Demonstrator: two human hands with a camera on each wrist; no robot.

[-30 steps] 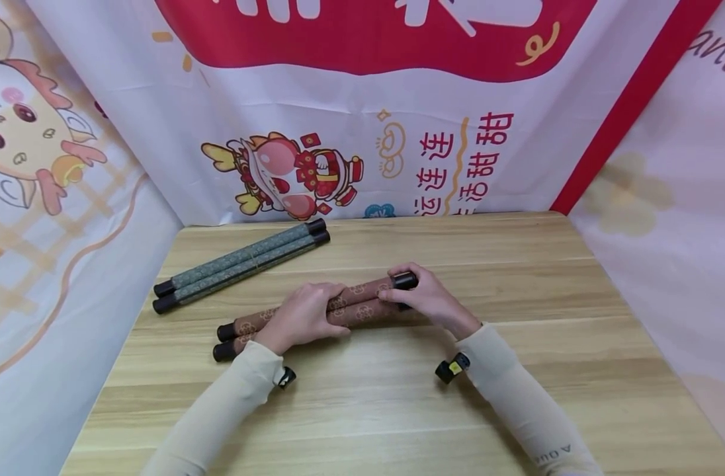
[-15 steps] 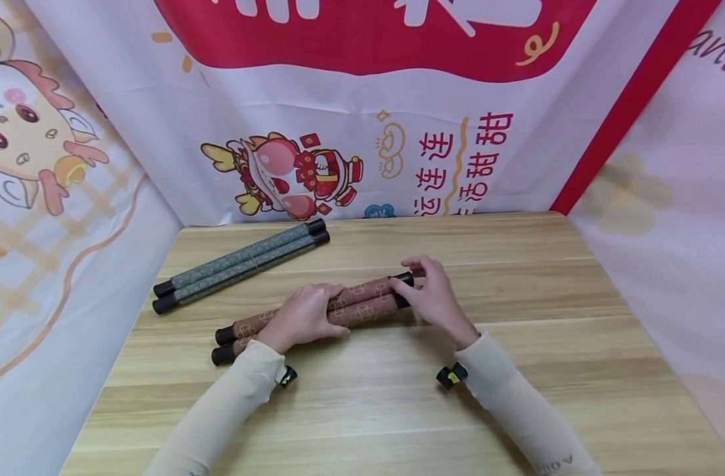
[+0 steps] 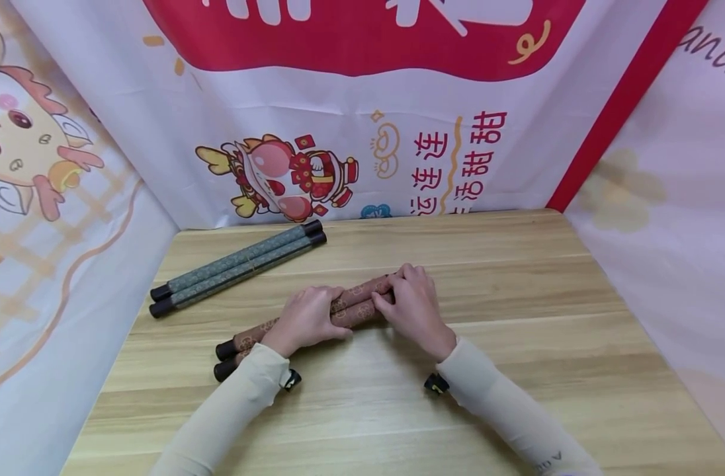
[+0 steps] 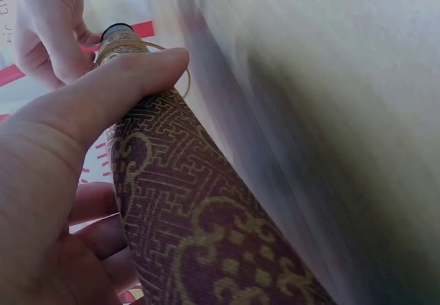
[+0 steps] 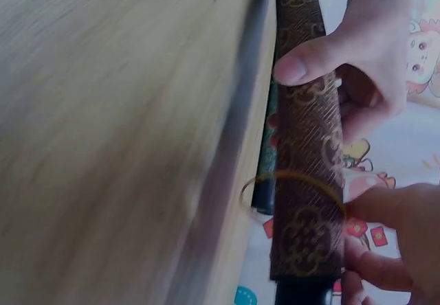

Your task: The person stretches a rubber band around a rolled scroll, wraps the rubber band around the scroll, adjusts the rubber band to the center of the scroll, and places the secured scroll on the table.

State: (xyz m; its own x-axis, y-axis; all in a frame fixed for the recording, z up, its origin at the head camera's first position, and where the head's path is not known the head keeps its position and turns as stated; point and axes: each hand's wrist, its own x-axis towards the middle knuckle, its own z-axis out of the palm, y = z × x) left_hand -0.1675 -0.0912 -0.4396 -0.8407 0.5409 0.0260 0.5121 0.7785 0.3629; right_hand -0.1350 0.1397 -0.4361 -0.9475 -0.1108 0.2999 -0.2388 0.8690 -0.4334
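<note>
Two brown patterned scrolls (image 3: 358,313) with black end knobs lie side by side, slanting across the middle of the table. My left hand (image 3: 305,320) grips the pair around the middle, its thumb along the near side. At the scrolls' right end, my right hand (image 3: 416,307) has its fingers bent over the rolls and hides the knobs in the head view. A thin yellowish rubber band (image 5: 302,175) loops round that end and bulges out from the near side. The right fingers seem to pinch it against the scroll, though the contact is partly hidden.
Two green patterned scrolls (image 3: 237,263) with black knobs lie together at the back left, a thin band around their middle. The wooden table (image 3: 517,284) meets a printed cloth (image 3: 350,99) at the back and cloth walls on both sides.
My right hand lifted its fingers off the black knobs, then came left and closed over the brown cloth part near the end. The left hand keeps its grip. The head view shifted slightly.
</note>
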